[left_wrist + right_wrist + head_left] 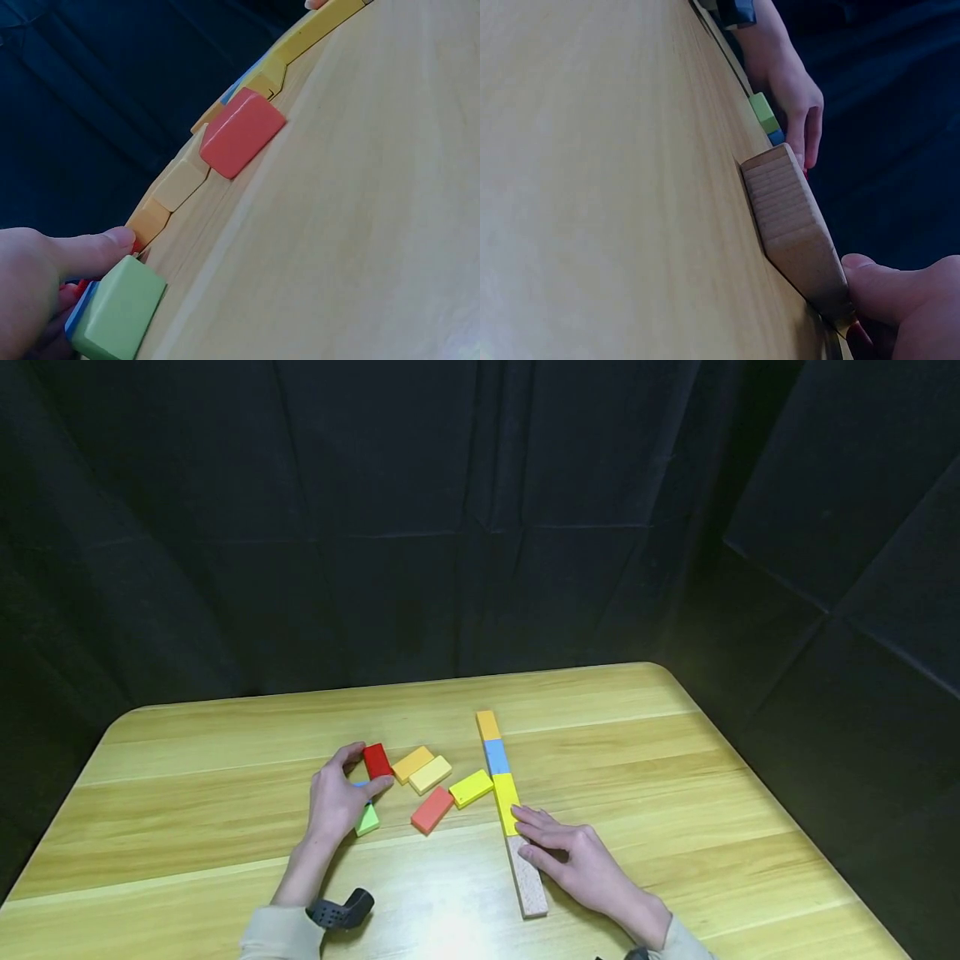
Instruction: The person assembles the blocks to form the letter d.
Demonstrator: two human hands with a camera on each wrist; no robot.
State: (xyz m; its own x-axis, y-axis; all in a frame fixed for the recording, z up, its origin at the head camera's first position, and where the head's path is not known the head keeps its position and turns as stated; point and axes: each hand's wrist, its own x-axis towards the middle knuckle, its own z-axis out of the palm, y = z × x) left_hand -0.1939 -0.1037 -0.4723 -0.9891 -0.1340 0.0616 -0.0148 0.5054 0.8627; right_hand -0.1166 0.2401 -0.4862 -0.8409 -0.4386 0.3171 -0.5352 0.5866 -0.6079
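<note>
The left hand (pixel 330 802) pinches the red block (pixel 377 761) between thumb and fingers, with a green block (pixel 367 821) near its thumb. The right hand (pixel 581 864) lies with fingers loosely extended over the row, fingertips at its long yellow block (pixel 506 795) and thumb against the grey block (pixel 528 885) at the near end; a blue block (pixel 496 757) and a small orange block (pixel 487 725) form its far end. Between the hands, a coral block (pixel 432 811), a cream block (pixel 431 775) and a loose yellow block (pixel 472 788) lie flat on the worktop (pixel 690 785).
</note>
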